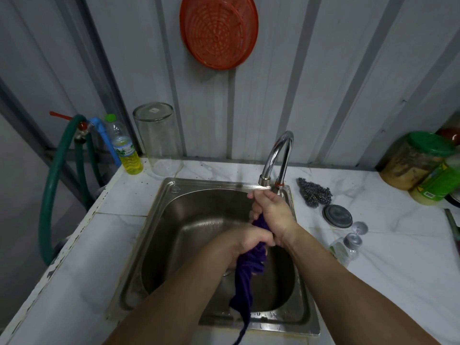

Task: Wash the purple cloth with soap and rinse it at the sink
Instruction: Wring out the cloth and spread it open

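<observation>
Both my hands grip the twisted dark purple cloth [249, 267] over the square stainless steel sink [159, 220]: right hand [270, 211] fisted round the top end below the curved chrome faucet [278, 155], left hand [249, 242] clenched just under it. Tail hangs over the front rim. Looks like wringing; best twist hands opposite ways, keep the cloth over the basin.

purple cloth [245, 277] dark purple, in both hands | sink [159, 245] steel grey, around hands | worktop [398, 270] white, grey-veined | hose [53, 185] dark green, far left | colander [219, 31] orange-red, slotted, above | bottle [125, 150] yellow liquid, green cap
</observation>
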### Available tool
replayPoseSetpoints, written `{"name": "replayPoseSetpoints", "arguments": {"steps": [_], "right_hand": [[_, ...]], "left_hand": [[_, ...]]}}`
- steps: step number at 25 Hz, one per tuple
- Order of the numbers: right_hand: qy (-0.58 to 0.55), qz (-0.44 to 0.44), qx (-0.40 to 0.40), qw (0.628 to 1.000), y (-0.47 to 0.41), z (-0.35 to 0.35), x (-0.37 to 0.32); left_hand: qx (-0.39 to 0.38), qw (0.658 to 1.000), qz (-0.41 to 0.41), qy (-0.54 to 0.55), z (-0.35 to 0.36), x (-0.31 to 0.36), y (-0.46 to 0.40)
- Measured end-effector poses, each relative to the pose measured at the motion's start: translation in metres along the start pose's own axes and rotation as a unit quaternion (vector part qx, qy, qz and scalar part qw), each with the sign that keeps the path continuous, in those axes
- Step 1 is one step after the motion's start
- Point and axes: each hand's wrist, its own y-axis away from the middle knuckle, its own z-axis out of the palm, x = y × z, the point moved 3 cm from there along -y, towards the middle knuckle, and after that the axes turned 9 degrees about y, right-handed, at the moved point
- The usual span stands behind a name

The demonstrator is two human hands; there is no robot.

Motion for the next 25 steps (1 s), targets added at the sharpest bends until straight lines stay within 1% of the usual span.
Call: {"name": "replayPoseSetpoints", "arguments": {"steps": [2,3,5,7,8,9,11,13,14,16,18,19,21,23,25], "right_hand": [[0.098,-0.004,0.051,0.994,-0.005,0.004,-0.001],[0.128,-0.001,0.07,0.989,-0.006,0.005,-0.003],[0.159,0.0,0.092,0.983,-0.006,0.005,-0.002],[0.142,0.007,0.08,0.987,-0.003,0.004,0.001],[0.128,0.007,0.069,0.989,-0.001,0.003,0.002],[0.133,0.001,0.06,0.989,0.001,0.002,0.001],[0.204,-0.037,0.053,0.977,0.007,-0.004,-0.003],[0.271,-0.099,0.046,0.956,0.017,-0.008,-0.013],[0.281,-0.127,0.038,0.951,0.023,-0.009,-0.018],[0.26,-0.164,0.019,0.951,0.034,-0.008,-0.028],[0.208,-0.174,0.004,0.963,0.04,-0.005,-0.035],[0.178,-0.169,-0.002,0.969,0.042,-0.004,-0.037],[0.156,-0.166,-0.011,0.974,0.045,-0.003,-0.039],[0.189,-0.176,-0.015,0.966,0.047,-0.004,-0.041],[0.215,-0.178,-0.011,0.96,0.05,-0.007,-0.042]], "left_hand": [[0.102,0.987,0.067,-0.106,0.001,0.002,-0.006],[0.127,0.975,0.096,-0.153,0.003,0.003,-0.008],[0.133,0.964,0.117,-0.196,0.004,0.004,-0.007],[0.115,0.964,0.116,-0.209,-0.004,0.005,-0.006],[0.094,0.969,0.111,-0.199,-0.009,0.005,-0.004],[0.062,0.977,0.112,-0.168,-0.013,0.004,-0.001],[-0.002,0.991,0.12,-0.059,-0.02,-0.001,0.006],[-0.04,0.991,0.127,0.021,-0.027,-0.007,0.016],[-0.059,0.988,0.139,0.043,-0.03,-0.009,0.019],[-0.08,0.979,0.162,0.096,-0.037,-0.011,0.024],[-0.104,0.967,0.169,0.161,-0.041,-0.01,0.029],[-0.11,0.961,0.17,0.187,-0.04,-0.009,0.032],[-0.101,0.957,0.189,0.194,-0.039,-0.008,0.032],[-0.057,0.951,0.238,0.187,-0.04,-0.002,0.032],[-0.025,0.937,0.286,0.199,-0.043,0.003,0.032]]}}
